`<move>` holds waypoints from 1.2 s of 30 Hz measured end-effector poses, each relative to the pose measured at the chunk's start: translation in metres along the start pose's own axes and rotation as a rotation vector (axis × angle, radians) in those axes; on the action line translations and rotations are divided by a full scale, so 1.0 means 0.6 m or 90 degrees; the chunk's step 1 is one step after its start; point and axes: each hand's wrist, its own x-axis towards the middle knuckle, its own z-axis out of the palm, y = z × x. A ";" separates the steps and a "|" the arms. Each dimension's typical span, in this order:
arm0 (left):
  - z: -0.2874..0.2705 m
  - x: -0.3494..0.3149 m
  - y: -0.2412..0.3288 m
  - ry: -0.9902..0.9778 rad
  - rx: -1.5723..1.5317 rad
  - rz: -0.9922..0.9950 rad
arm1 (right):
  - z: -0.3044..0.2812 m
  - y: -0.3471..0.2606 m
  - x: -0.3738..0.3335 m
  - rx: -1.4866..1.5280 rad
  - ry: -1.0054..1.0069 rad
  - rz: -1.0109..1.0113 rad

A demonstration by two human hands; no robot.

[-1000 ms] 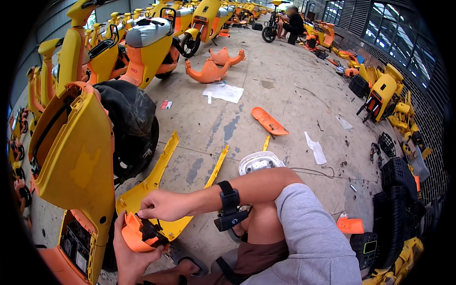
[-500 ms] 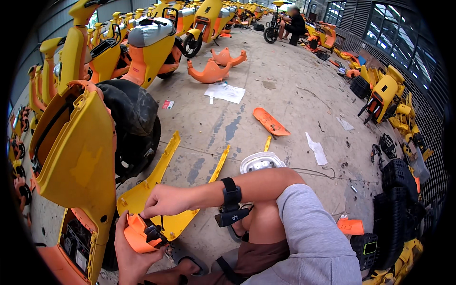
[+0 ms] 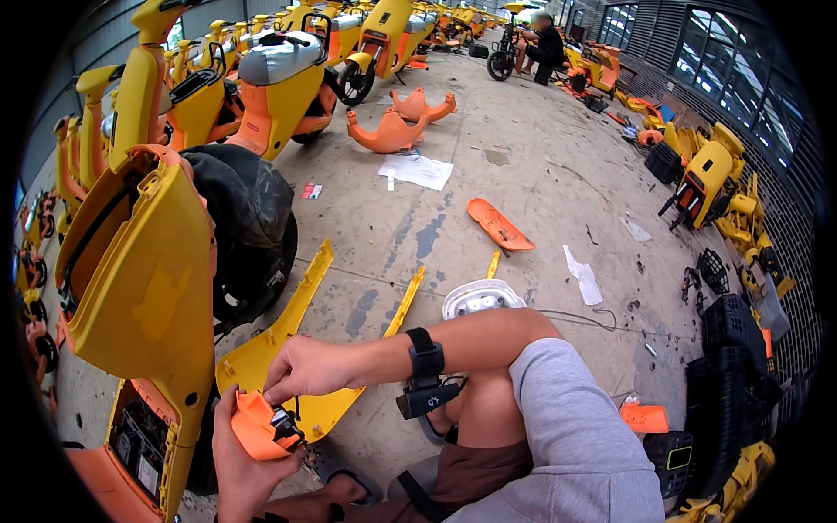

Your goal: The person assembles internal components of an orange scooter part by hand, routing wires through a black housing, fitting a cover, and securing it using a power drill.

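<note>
My left hand (image 3: 242,466) is wrapped round an orange plastic housing (image 3: 253,429) with a dark fitting (image 3: 285,424) set in its side. The fingers of my right hand (image 3: 303,368) are pinched together at the top edge of that fitting; what they grip, if anything, is hidden. Beneath both hands lies a forked yellow plastic panel (image 3: 270,349) on the floor. Close on the left stands a partly stripped scooter body in yellow (image 3: 139,296), its lower bay open and showing dark parts.
Beyond my right arm lies a white lamp-like shell (image 3: 481,295). An orange curved cover (image 3: 499,224) and sheets of paper (image 3: 418,171) are scattered ahead. Scooters (image 3: 275,87) line the left; black crates (image 3: 728,349) stand at right. A person (image 3: 545,44) sits far off.
The orange housing has tilted slightly in my left hand, showing more of the dark fitting. My right fingers have shifted a little; the rest stays nearly the same.
</note>
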 end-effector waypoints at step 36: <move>-0.035 0.009 -0.019 -0.069 -0.307 0.040 | -0.022 -0.052 -0.043 -0.519 0.233 -0.666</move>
